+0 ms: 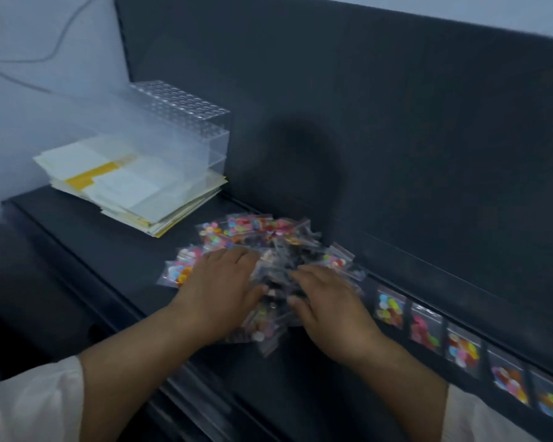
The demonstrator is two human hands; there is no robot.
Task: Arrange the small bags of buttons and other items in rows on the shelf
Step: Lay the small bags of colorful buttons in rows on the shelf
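A loose heap of small clear bags of coloured buttons (262,237) lies in the middle of the black shelf (109,250). My left hand (219,291) lies flat on the heap's left side, fingers straight. On the right side of the heap my right hand (329,307) also rests palm down, fingers spread and only slightly bent. Neither hand visibly grips a bag. A row of several button bags (460,349) stands along the shelf's back edge to the right, leaning on the dark back panel (396,154).
A stack of white and yellow paper sheets (125,186) lies at the shelf's far left, with a clear acrylic organiser (186,129) on top of it. A pale wall is behind them. The shelf's front edge runs diagonally under my forearms.
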